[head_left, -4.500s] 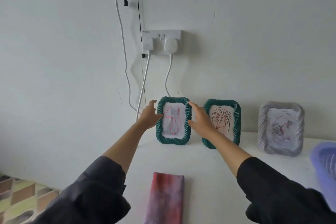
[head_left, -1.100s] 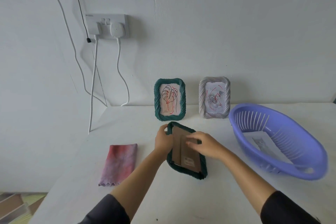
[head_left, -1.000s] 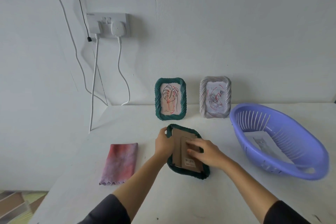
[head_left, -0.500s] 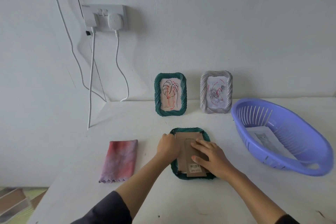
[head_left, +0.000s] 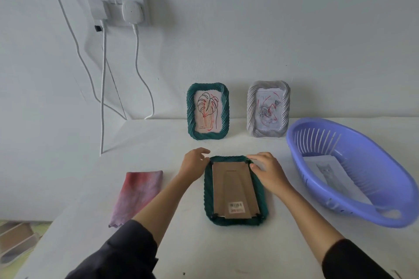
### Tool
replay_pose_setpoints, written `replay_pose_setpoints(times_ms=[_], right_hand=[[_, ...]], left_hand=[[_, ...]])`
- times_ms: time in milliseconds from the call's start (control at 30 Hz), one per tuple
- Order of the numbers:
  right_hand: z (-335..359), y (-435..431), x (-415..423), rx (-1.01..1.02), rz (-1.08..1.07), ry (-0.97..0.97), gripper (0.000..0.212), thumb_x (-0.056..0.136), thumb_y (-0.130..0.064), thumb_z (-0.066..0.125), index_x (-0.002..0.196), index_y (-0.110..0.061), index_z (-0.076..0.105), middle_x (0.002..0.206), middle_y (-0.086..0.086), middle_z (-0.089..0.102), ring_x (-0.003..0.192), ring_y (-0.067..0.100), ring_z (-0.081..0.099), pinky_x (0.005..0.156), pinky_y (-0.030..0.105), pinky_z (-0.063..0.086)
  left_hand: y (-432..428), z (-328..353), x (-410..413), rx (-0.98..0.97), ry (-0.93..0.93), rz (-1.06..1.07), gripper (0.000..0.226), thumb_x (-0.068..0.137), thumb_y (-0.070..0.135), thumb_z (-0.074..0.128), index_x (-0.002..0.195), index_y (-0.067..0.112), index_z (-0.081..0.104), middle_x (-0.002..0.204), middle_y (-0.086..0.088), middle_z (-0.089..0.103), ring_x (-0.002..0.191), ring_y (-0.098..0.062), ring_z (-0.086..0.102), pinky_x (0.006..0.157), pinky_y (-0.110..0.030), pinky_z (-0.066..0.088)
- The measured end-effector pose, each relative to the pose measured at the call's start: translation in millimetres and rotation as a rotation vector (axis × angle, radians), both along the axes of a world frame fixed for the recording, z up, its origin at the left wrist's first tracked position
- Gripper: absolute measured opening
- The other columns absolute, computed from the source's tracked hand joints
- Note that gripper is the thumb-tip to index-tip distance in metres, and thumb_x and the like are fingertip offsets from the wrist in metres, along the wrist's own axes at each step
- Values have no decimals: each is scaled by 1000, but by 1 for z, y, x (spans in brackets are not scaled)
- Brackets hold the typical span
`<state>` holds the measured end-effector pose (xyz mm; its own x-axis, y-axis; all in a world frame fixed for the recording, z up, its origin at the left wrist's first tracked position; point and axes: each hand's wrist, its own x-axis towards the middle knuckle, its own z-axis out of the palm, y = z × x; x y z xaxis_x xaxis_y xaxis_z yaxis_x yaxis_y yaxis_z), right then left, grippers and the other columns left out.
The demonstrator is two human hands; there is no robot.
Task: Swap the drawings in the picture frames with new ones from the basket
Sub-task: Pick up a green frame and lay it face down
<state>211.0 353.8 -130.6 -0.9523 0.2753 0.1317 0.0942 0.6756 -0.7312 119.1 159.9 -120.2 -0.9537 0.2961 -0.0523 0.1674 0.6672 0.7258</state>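
- Left hand and right hand are touching the far corners of the face-down green frame, each grip loose, clasping nothing.
- The frame is lying flat on the table, its cardboard back facing up.
- Paper drawings are sitting inside the purple basket, right of it.

You're looking at a white table: a green frame is lying face down at centre, a pink cloth is resting left, a purple basket is sitting right, and another green frame and a grey frame are standing at the back
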Motion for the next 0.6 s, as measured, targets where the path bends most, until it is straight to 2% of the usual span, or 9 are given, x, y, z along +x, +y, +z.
replay_pose_setpoints(times_ms=[100,200,267,367,467,600], right_hand=[[-2,4,-15,-9,-6,-54,28,91,-7,49,114,-13,64,117,6,56,105,18,55,86,20,37],[-5,5,-24,7,0,-35,23,89,-6,52,107,-10,67,102,3,59,76,2,52,76,20,38],[-6,8,-29,24,4,-31,19,87,-6,56,101,-7,69,90,-1,57,66,-2,47,68,18,37],[-8,14,-32,32,27,-22,15,84,-7,60,93,-7,71,83,-2,59,63,-1,47,60,15,37],[-10,17,-34,42,57,-2,12,83,-7,62,89,-6,72,79,-3,59,61,0,46,59,9,36],[-11,19,-36,46,90,18,10,81,-5,61,82,-5,72,79,0,61,62,10,49,61,16,40]], left_hand=[[1,-4,-8,17,11,-70,27,92,16,56,117,11,65,117,-9,66,106,-23,58,87,-25,42],[2,-5,-13,18,14,-114,21,89,15,61,106,9,72,112,-7,69,93,-11,56,84,-20,40],[1,-6,-18,6,15,-131,20,87,17,64,103,9,73,111,-6,70,89,-10,56,85,-21,42],[-2,-7,-24,-10,11,-170,21,85,19,66,102,10,74,108,-6,71,82,-11,58,77,-19,45],[-5,-7,-29,-31,13,-207,22,84,20,68,102,10,74,105,-6,72,74,-8,58,66,-10,44],[-2,-11,-32,-43,57,-212,19,83,22,69,96,10,75,100,-6,73,75,-9,58,68,-13,45]])
